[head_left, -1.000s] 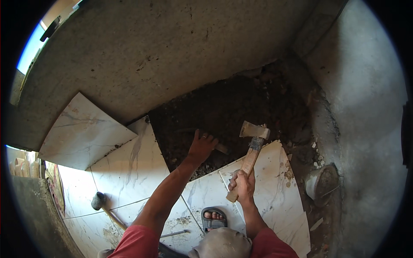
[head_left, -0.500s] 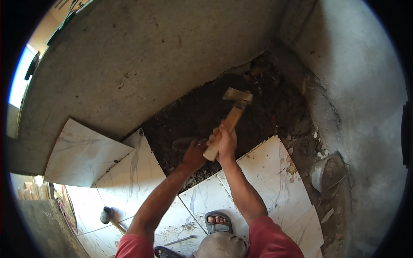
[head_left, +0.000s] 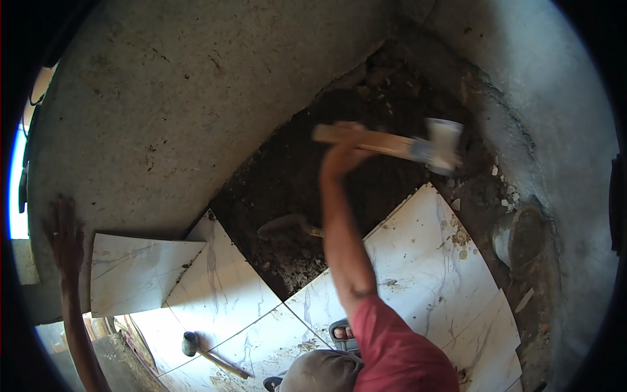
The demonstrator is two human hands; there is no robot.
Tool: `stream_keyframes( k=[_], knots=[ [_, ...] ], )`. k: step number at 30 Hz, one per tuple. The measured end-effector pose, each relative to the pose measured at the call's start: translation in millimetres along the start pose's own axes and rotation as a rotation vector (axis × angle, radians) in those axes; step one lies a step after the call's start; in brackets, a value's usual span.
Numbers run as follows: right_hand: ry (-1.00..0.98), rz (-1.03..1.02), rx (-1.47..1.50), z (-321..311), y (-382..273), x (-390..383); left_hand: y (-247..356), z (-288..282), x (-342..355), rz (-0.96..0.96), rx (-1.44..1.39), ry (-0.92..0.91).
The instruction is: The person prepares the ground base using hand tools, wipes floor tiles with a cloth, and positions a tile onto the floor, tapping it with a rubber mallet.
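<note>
A hammer held high over the dirt patch

The right hand [head_left: 344,151] is closed tight around the wooden handle of the hammer [head_left: 398,145], up above the dark dirt [head_left: 294,189]. The hammer lies almost flat, with its metal head pointing right. The left hand [head_left: 63,225] is spread flat on the grey wall [head_left: 163,117], holding nothing. A crooked swing could chip the white tiles [head_left: 431,261] just beside the dirt, or hit the trowel [head_left: 287,225].

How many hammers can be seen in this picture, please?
2. One hammer is raised in the right hand over the dark dug-out patch. The mallet lies on the white tiles at lower left. Others may be hidden.
</note>
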State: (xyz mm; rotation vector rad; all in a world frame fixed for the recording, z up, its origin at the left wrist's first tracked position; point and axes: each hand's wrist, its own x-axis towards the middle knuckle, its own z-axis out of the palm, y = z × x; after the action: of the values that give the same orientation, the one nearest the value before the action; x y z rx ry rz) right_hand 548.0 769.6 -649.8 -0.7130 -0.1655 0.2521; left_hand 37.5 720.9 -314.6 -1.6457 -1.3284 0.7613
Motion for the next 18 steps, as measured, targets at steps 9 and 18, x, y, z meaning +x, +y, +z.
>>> stream_keyframes(
  k=[9, 18],
  knots=[
    [-0.084, 0.713, -0.012, -24.8, 15.9, -64.9, -6.4, 33.5, 17.1, 0.197, -0.02, 0.787],
    [-0.216, 0.667, -0.085, -15.9, 70.8, -82.5, 26.3, 25.1, 39.5, 0.198, -0.053, 0.946]
  ],
)
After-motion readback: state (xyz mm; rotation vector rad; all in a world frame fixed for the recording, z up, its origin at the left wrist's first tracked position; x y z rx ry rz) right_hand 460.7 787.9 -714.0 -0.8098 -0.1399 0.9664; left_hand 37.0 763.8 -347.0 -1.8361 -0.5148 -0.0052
